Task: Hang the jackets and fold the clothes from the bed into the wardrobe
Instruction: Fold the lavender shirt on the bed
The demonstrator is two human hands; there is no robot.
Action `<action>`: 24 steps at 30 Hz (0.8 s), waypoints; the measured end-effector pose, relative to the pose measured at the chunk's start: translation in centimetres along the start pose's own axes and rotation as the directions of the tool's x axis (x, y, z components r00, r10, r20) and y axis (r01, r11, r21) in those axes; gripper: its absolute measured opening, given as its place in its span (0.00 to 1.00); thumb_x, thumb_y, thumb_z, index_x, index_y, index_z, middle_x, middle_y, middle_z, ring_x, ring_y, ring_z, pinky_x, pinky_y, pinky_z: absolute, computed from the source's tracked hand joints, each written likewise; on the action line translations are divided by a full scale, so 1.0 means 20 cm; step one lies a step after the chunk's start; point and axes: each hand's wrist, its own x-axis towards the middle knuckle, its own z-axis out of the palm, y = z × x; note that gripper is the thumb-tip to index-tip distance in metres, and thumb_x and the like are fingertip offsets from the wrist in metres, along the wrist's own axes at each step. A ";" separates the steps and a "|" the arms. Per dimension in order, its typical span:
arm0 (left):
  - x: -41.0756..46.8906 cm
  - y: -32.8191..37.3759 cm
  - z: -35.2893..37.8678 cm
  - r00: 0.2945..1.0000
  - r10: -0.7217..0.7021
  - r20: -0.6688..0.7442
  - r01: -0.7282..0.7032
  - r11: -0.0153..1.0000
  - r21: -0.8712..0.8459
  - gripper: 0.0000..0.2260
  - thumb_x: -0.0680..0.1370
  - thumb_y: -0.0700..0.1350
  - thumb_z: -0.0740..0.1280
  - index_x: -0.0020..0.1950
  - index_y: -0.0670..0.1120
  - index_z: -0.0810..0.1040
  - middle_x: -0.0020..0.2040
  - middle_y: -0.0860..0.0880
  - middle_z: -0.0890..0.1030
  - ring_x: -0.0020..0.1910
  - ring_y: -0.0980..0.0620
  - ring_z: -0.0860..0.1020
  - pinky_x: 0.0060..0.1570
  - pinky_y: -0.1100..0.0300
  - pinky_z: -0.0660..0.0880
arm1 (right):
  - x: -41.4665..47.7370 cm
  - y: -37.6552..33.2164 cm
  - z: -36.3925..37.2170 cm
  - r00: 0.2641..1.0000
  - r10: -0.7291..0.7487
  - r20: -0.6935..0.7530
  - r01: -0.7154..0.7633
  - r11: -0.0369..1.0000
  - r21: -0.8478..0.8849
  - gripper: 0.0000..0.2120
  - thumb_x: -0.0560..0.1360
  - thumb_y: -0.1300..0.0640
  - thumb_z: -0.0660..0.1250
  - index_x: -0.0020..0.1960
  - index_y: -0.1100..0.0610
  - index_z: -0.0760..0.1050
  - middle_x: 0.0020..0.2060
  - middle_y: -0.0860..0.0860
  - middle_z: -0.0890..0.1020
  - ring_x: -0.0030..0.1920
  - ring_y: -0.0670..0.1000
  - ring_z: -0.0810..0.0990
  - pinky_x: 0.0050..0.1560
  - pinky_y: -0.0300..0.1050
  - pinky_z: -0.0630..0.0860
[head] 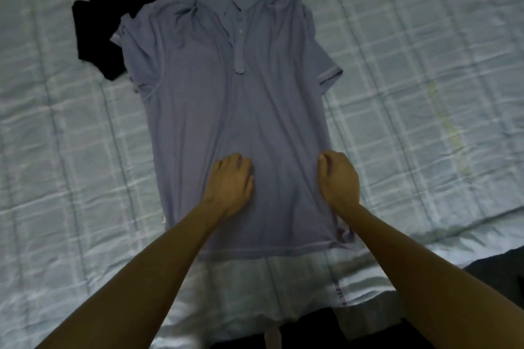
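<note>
A grey-blue short-sleeved polo shirt (241, 110) lies face up and spread flat on the bed, collar at the far end and hem towards me. My left hand (231, 184) rests on the lower middle of the shirt, fingertips pressing the fabric. At the shirt's lower right side edge, my right hand (338, 178) has its fingers curled and pinches the fabric there. A black garment (99, 34) lies crumpled at the far left, partly under the shirt's left sleeve.
The bed is covered by a pale quilted bedspread (425, 79) with a checked pattern. Its near edge (425, 272) runs across the lower right, with dark floor beyond. No wardrobe is in view.
</note>
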 end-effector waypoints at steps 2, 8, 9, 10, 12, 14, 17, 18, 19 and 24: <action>0.20 0.09 -0.04 1.000 -0.010 -0.004 0.010 0.999 -0.043 0.24 0.75 0.52 0.52 0.65 0.41 0.72 0.64 0.36 0.72 0.58 0.38 0.74 0.57 0.47 0.69 | 0.20 -0.05 0.00 0.988 0.153 -0.020 -0.148 0.975 0.166 0.16 0.80 0.51 0.57 0.63 0.57 0.73 0.56 0.54 0.79 0.55 0.54 0.77 0.54 0.44 0.70; 0.76 0.26 -0.11 1.000 0.001 -0.030 -0.003 0.999 -0.050 0.28 0.80 0.53 0.57 0.77 0.49 0.52 0.77 0.42 0.52 0.74 0.42 0.55 0.71 0.43 0.54 | 0.81 -0.14 0.04 0.924 0.381 -0.011 -0.351 0.862 0.367 0.32 0.77 0.41 0.59 0.73 0.60 0.62 0.69 0.57 0.70 0.67 0.55 0.70 0.65 0.47 0.66; 0.84 0.27 -0.10 1.000 0.008 -0.028 -0.009 0.999 -0.034 0.29 0.80 0.54 0.56 0.77 0.50 0.49 0.77 0.43 0.50 0.75 0.42 0.52 0.71 0.41 0.52 | 0.90 -0.15 0.06 0.919 0.393 -0.015 -0.361 0.859 0.363 0.34 0.77 0.39 0.60 0.73 0.60 0.62 0.69 0.58 0.69 0.67 0.57 0.70 0.65 0.49 0.67; 0.91 0.27 -0.10 0.999 0.018 -0.031 -0.019 1.000 -0.018 0.29 0.80 0.55 0.54 0.78 0.50 0.47 0.77 0.43 0.49 0.75 0.42 0.50 0.72 0.41 0.51 | 0.97 -0.17 0.08 0.913 0.407 -0.021 -0.375 0.859 0.350 0.34 0.76 0.37 0.60 0.72 0.60 0.64 0.67 0.59 0.71 0.66 0.59 0.71 0.65 0.51 0.69; 1.01 0.29 -0.08 0.999 0.040 -0.026 -0.039 0.999 0.012 0.29 0.81 0.57 0.52 0.78 0.50 0.46 0.78 0.44 0.47 0.76 0.43 0.48 0.72 0.41 0.50 | 1.09 -0.17 0.14 0.887 0.462 -0.009 -0.441 0.851 0.287 0.32 0.74 0.36 0.62 0.67 0.59 0.68 0.62 0.59 0.74 0.60 0.60 0.74 0.60 0.57 0.73; 1.07 0.29 -0.05 0.998 0.061 -0.017 -0.061 0.997 0.037 0.28 0.81 0.58 0.49 0.78 0.50 0.44 0.78 0.44 0.45 0.76 0.43 0.47 0.73 0.42 0.49 | 1.17 -0.16 0.18 0.842 0.539 0.006 -0.524 0.817 0.239 0.24 0.74 0.39 0.61 0.59 0.57 0.74 0.55 0.57 0.78 0.55 0.60 0.77 0.55 0.58 0.76; 1.09 0.27 0.00 0.998 0.066 -0.018 -0.065 0.997 0.038 0.28 0.82 0.58 0.48 0.78 0.51 0.44 0.78 0.43 0.45 0.77 0.45 0.46 0.73 0.43 0.47 | 1.22 -0.12 0.16 0.781 0.615 -0.113 -0.529 0.746 0.406 0.20 0.80 0.46 0.56 0.57 0.60 0.76 0.54 0.59 0.80 0.54 0.60 0.78 0.55 0.54 0.76; 1.09 0.26 0.01 0.998 0.058 -0.027 -0.057 0.998 0.036 0.28 0.82 0.58 0.48 0.78 0.50 0.44 0.78 0.43 0.45 0.77 0.45 0.45 0.73 0.43 0.45 | 1.23 -0.10 0.11 0.739 0.650 -0.176 -0.497 0.703 0.508 0.19 0.81 0.48 0.54 0.61 0.61 0.73 0.57 0.60 0.79 0.57 0.59 0.77 0.57 0.50 0.73; 1.08 0.24 0.03 0.998 0.053 -0.035 -0.052 0.998 0.037 0.28 0.82 0.58 0.48 0.78 0.50 0.45 0.78 0.44 0.45 0.77 0.46 0.45 0.73 0.43 0.44 | 1.24 -0.07 0.06 0.695 0.682 -0.230 -0.456 0.664 0.592 0.19 0.82 0.49 0.53 0.64 0.62 0.70 0.60 0.60 0.77 0.59 0.58 0.76 0.57 0.45 0.71; 1.11 0.24 0.05 0.993 0.053 -0.105 -0.050 0.998 0.030 0.29 0.80 0.61 0.44 0.78 0.49 0.53 0.78 0.41 0.50 0.76 0.42 0.50 0.72 0.41 0.46 | 1.24 -0.08 -0.13 0.691 0.580 -0.431 -0.266 0.759 0.594 0.19 0.82 0.48 0.53 0.60 0.62 0.70 0.53 0.57 0.80 0.51 0.56 0.78 0.41 0.38 0.67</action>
